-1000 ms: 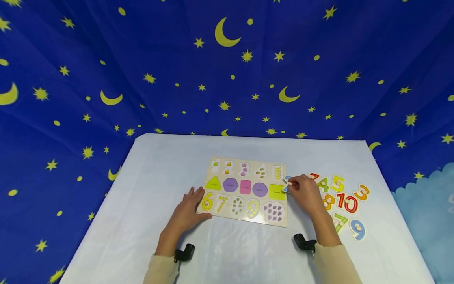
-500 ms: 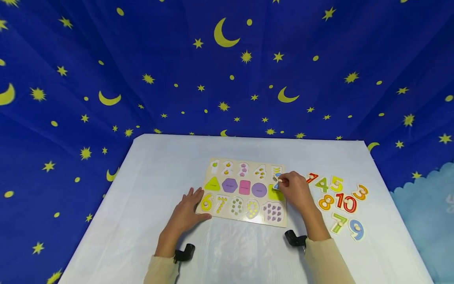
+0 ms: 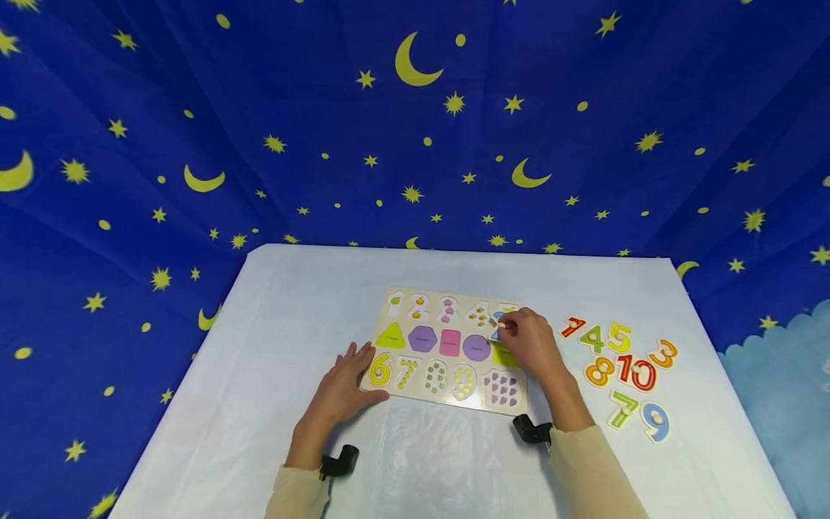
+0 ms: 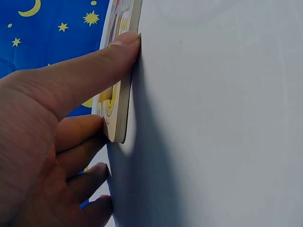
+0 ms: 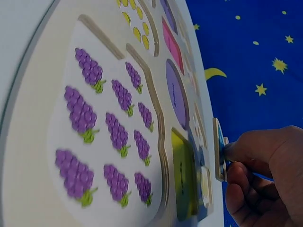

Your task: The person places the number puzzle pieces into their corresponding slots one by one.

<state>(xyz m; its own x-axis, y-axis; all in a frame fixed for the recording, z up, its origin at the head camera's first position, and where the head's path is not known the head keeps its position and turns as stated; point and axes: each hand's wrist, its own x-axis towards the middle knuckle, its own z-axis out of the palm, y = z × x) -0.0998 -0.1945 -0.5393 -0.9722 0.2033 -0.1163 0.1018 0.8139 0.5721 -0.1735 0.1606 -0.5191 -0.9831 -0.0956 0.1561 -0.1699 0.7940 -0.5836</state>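
Note:
A wooden puzzle board (image 3: pixel 447 351) lies mid-table, with shape pieces in its middle row and a yellow 6 (image 3: pixel 379 368) in the lower left slot. My left hand (image 3: pixel 341 388) rests with straight fingers against the board's left corner; its thumb (image 4: pixel 90 71) presses on the board's edge (image 4: pixel 124 101). My right hand (image 3: pixel 528 344) pinches a blue number piece (image 3: pixel 498 324) by its knob, held just above the board's upper right part. In the right wrist view the piece (image 5: pixel 219 149) stands on edge, off the board (image 5: pixel 33 142).
Several loose number pieces (image 3: pixel 619 364) lie on the white table (image 3: pixel 259 404) to the right of the board, among them a green 4, yellow 5, red 10 and blue 9. A starry blue cloth (image 3: pixel 415 122) hangs behind the table.
My right hand has carried the blue piece leftward from beside the board to above its upper right part. The left hand has stayed put.

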